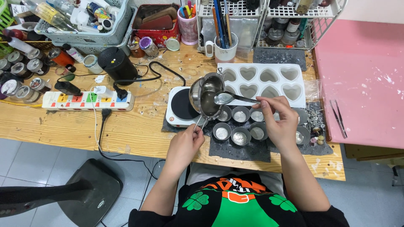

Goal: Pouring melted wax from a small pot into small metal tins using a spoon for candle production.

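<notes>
My left hand (185,145) grips the wire handle of a small steel melting pot (206,96), which hangs tilted above the white hot plate (176,110) and holds clear liquid. My right hand (275,120) holds a metal spoon (229,98) by its handle, its bowl over the pot's mouth. Just below the pot, several small round metal tins (240,126) stand on a dark mat (240,149). A white silicone mould with heart-shaped cavities (263,82) lies behind them.
A power strip (86,101) and black cables lie left of the hot plate beside a black cylinder (118,65). Baskets, jars, a mug of brushes (223,46) and wire racks crowd the back. A pink board (362,80) with tweezers (338,117) sits right.
</notes>
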